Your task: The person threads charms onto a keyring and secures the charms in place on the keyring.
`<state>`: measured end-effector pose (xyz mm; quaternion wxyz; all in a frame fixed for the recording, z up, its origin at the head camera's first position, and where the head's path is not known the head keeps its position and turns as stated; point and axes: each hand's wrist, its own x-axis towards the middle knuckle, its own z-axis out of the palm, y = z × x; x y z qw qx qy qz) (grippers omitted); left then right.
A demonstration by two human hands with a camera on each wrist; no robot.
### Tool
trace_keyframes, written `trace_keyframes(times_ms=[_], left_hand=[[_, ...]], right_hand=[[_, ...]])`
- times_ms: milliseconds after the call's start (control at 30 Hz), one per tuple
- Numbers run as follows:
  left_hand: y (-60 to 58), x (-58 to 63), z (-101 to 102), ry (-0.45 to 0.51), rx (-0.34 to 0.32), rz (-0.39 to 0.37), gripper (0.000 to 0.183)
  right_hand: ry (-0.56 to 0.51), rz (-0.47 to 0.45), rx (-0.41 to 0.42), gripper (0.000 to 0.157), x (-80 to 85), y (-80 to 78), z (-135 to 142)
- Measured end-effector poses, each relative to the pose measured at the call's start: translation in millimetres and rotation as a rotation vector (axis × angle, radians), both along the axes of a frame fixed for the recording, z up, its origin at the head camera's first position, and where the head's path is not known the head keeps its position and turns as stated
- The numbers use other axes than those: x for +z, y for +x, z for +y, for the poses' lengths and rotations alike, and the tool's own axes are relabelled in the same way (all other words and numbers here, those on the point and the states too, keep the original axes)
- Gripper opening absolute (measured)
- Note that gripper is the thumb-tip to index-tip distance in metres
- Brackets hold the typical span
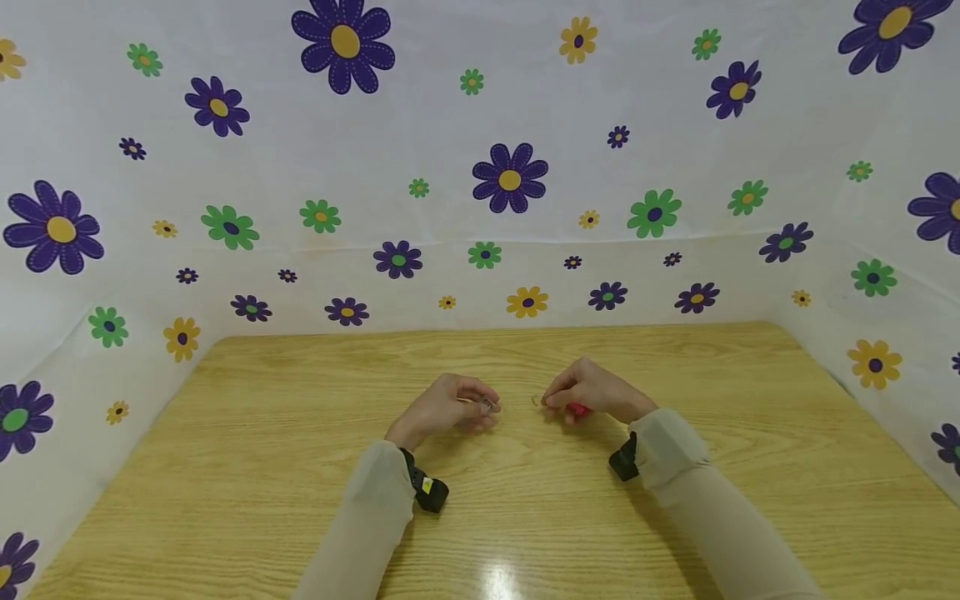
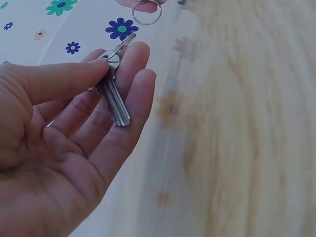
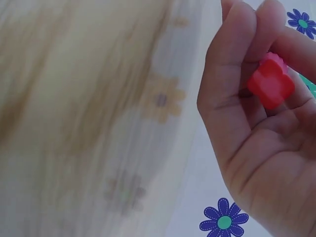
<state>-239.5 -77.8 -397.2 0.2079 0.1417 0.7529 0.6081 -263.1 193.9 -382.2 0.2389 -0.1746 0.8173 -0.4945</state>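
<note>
My left hand (image 1: 447, 408) pinches silver keys (image 2: 116, 101) between thumb and fingers. In the left wrist view one key hangs down across the fingers and another metal piece points up and away. A short gap to the right, my right hand (image 1: 594, 392) pinches a thin metal key ring (image 2: 148, 23) at its fingertips. A red flower-shaped charm (image 3: 271, 81) sits within the curled fingers of that same hand. Whether the charm is joined to the ring is hidden by the fingers. The ring and the keys are apart, both held above the wooden table (image 1: 517, 483).
White cloth (image 1: 435, 133) printed with purple, green and yellow flowers stands behind the table and along both sides. Each wrist carries a black strapped camera (image 1: 430, 493) below a pale sleeve (image 1: 360, 525). Light glares off the tabletop near the front.
</note>
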Motion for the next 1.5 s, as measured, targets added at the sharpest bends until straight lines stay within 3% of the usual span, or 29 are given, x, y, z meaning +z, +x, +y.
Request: trace_keyframes(times_ms=[333, 633, 1500], left_hand=[[2.6, -0.2, 3.3, 0.031, 0.008, -0.02, 0.02], [2.6, 1.2, 3.1, 0.006, -0.013, -0.004, 0.021], [-0.3, 4.5, 8.2, 0.009, -0.002, -0.035, 0.022]], right_hand=[[-0.067, -0.1, -0.003, 0.02, 2.0, 3.1, -5.1], [-0.086, -0.133, 0.001, 0.024, 0.8, 4.5, -8.7], [-0.063, -0.13, 0.108, 0.021, -1.1, 6.3, -22.0]])
